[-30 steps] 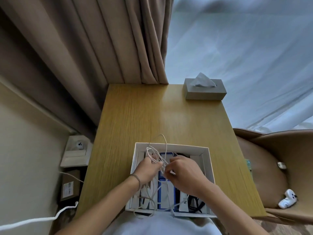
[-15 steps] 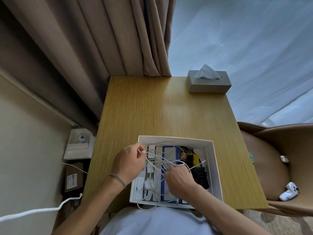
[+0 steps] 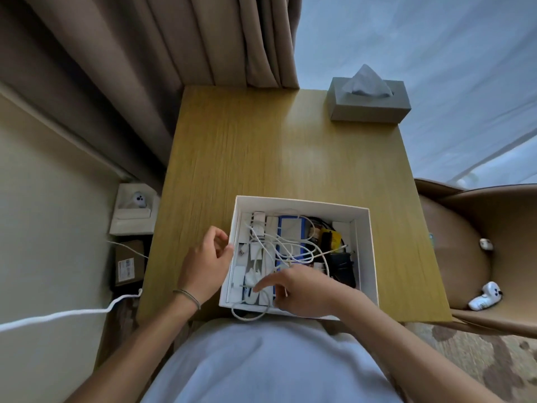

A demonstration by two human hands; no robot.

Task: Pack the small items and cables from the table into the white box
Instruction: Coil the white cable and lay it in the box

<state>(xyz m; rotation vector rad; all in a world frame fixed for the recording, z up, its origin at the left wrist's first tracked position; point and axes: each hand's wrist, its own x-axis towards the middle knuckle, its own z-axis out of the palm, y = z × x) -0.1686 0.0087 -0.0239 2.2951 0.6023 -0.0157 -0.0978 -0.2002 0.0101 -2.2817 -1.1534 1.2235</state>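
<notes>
At lower centre, our right hand [image 3: 302, 289] now presses loose fingers onto the tangled white cable [image 3: 279, 251] inside the white cardboard box [image 3: 302, 203]; our left hand [image 3: 203, 263] has let go, fingers empty beside the box wall. Farther up, the wooden desk [image 3: 261, 146] holds only a grey tissue box [image 3: 367, 101], so packing looks nearly finished.

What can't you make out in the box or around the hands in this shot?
Head view only:
- Near right of the box: hidden under the right hand.
- Whether that hand pinches the white cable: fingertips blurred.
- Left hand at the box's left wall: touching or not, unclear.
- Yellow item: too small to identify.
</notes>
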